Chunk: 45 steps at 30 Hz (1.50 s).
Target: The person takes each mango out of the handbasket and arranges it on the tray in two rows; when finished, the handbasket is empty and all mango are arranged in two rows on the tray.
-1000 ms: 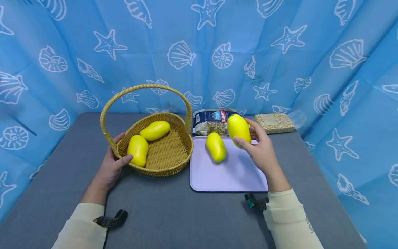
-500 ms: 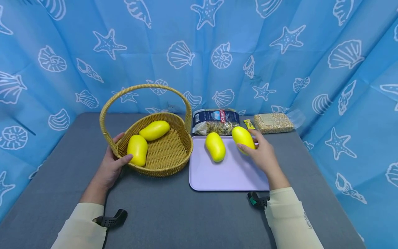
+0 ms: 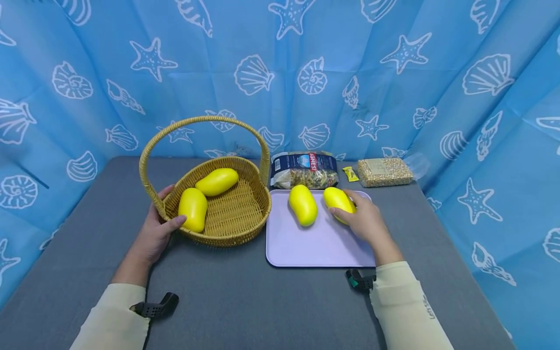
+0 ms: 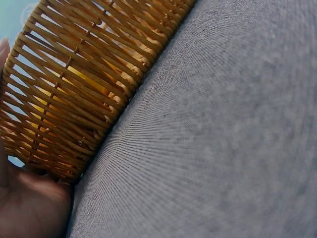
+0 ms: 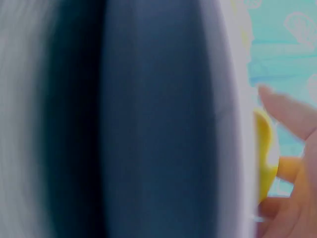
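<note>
My left hand [image 3: 150, 233] grips the near left rim of a wicker basket [image 3: 232, 238], thumb over the edge and fingers behind it. Two yellow mangoes lie inside, one upright by the thumb [image 3: 193, 210] and one behind it [image 3: 217, 182]. On the lilac tray [image 3: 306, 253], my right hand [image 3: 365, 221] is around another mango [image 3: 337, 200], thumb on its near side and fingers over its far side. A further mango [image 3: 303, 205] lies just left of it on the tray. In the right wrist view the tray's blurred edge hides part of the held mango [image 5: 267, 153].
Behind the tray lies a pasta bag [image 3: 302, 170]. To its right are a small yellow packet [image 3: 350, 174] and a clear bag of grains [image 3: 385, 172]. The basket's tall handle [image 3: 205, 118] arches over it. A blue shell-patterned curtain [image 3: 280, 73] hangs behind the grey table [image 3: 218, 301].
My right hand has lowered its mango from above the tray's back edge down onto the tray, bringing the yellow packet into sight. The left hand and basket stay put.
</note>
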Motion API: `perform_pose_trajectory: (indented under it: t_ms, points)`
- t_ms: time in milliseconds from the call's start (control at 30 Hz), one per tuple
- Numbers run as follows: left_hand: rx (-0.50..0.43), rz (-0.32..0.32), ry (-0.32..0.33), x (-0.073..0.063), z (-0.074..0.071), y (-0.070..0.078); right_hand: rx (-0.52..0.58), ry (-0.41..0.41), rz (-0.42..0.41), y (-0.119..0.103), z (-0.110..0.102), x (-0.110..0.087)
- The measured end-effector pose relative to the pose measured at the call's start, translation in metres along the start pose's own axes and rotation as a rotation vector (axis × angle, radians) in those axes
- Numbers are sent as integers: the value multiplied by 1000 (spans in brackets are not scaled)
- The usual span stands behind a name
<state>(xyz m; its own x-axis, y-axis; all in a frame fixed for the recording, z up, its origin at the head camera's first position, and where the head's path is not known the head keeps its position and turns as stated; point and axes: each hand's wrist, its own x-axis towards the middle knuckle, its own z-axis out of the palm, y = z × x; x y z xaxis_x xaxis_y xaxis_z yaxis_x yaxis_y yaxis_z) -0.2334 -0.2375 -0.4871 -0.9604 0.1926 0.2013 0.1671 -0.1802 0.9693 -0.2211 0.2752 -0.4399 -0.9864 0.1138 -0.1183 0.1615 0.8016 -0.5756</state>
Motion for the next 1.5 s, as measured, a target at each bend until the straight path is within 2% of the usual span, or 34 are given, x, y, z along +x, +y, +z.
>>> perform_pose_trajectory:
  t_ms: [167, 267, 500, 767, 1500]
  points:
    - [-2, -12, 8, -1, -1, 1, 38, -102, -67, -1, -9, -4]
    - [4, -14, 12, -1, -1, 1, 64, -125, -77, -2, -11, -5]
    - [19, -23, 13, 0, -3, 1, 81, -66, -40, 0, -7, 2]
    - [17, -8, 8, 2, -3, -2, 76, -29, -35, 1, -5, 8]
    - [-7, -23, 8, 0, 2, 3, 10, -38, -62, -4, -6, 6]
